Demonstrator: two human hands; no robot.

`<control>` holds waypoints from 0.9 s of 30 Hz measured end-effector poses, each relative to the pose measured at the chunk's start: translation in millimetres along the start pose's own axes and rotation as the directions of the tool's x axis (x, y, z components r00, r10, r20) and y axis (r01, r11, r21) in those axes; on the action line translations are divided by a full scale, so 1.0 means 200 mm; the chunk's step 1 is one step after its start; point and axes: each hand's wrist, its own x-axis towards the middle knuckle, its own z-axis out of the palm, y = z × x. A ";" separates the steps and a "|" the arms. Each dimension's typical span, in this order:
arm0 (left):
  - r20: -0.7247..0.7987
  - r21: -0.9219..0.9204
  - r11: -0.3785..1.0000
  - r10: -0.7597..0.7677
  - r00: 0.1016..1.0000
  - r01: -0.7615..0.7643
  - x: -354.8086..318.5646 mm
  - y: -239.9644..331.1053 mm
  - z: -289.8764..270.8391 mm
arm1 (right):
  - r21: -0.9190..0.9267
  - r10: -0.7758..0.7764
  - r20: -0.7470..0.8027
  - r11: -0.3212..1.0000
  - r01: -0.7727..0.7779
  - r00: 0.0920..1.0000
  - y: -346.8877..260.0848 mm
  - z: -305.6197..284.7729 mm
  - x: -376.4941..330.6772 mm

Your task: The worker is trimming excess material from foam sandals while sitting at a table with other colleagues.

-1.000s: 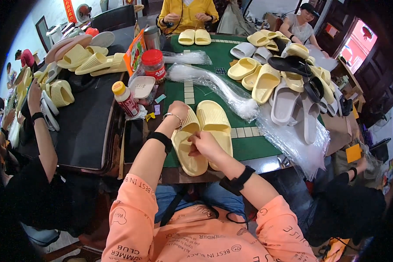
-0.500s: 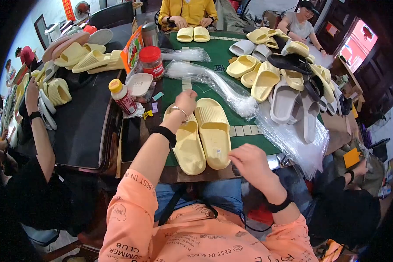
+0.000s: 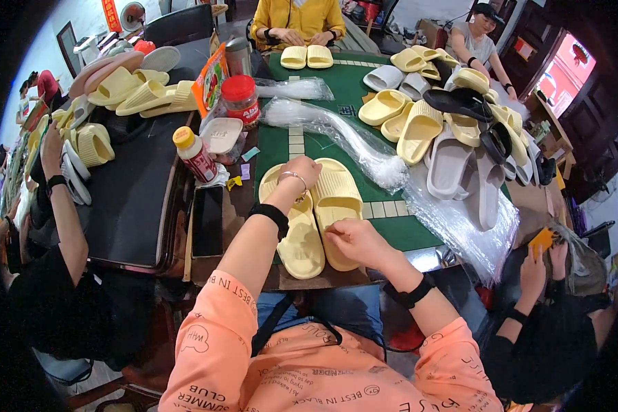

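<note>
Side by side in front of me lie two pale yellow slippers, a left slipper (image 3: 301, 250) and a right slipper (image 3: 338, 192), toes pointing away. My left hand (image 3: 301, 174) is closed above the ribbed strap area between them, its fingertips bunched together. Anything inside those fingers is hidden. Over the footbed of the right slipper, my right hand (image 3: 359, 242) is closed in a pinch, its fingertips at the slipper's inner edge. What the pinch holds, if anything, is too small to make out.
A heap of yellow, grey and black slippers (image 3: 453, 123) stands at the right, beside clear plastic bags (image 3: 460, 220). More bags (image 3: 336, 137) lie mid-table. Left are a yellow-capped bottle (image 3: 196, 154), a red-lidded jar (image 3: 240, 99) and a dark phone-like slab (image 3: 207, 221). Co-workers sit around.
My right hand has moved left and up, from beside the right slipper to over its footbed, covering a small sticker there. My left hand has shifted slightly right and down.
</note>
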 end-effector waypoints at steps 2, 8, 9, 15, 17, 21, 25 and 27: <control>0.023 0.060 0.998 -0.001 1.000 -0.001 0.00 0.01 0.00 | 0.063 0.186 0.111 0.979 -0.194 0.976 -0.06 -0.03 0.00; 0.031 0.073 0.997 0.005 1.000 -0.007 0.02 0.01 0.01 | -0.057 0.146 -0.115 0.987 -0.153 0.983 0.05 0.01 0.05; 0.034 0.074 0.997 0.005 0.999 -0.007 0.02 0.01 0.01 | -0.055 0.148 -0.115 0.986 -0.155 0.982 0.07 0.02 0.07; 0.142 -0.019 0.998 -0.050 0.989 0.054 0.08 -0.01 0.01 | -0.280 -0.044 -0.109 0.960 0.012 0.993 0.15 0.07 0.16; 0.213 -0.014 0.997 -0.073 0.974 0.077 0.10 0.02 0.01 | -0.354 -0.070 -0.098 0.935 0.031 0.993 0.23 0.11 0.16; 0.176 0.087 0.990 -0.122 0.977 0.108 0.16 -0.02 0.05 | -0.462 -0.119 -0.058 0.884 0.079 0.991 0.18 0.11 0.19; 0.120 0.132 0.974 -0.198 0.973 0.182 0.12 0.08 0.05 | -0.541 -0.162 -0.072 0.836 0.098 0.984 0.20 0.10 0.18; 0.057 0.159 0.961 -0.237 0.970 0.226 0.15 0.07 0.06 | -0.539 -0.088 -0.027 0.840 0.060 0.996 0.16 0.09 0.18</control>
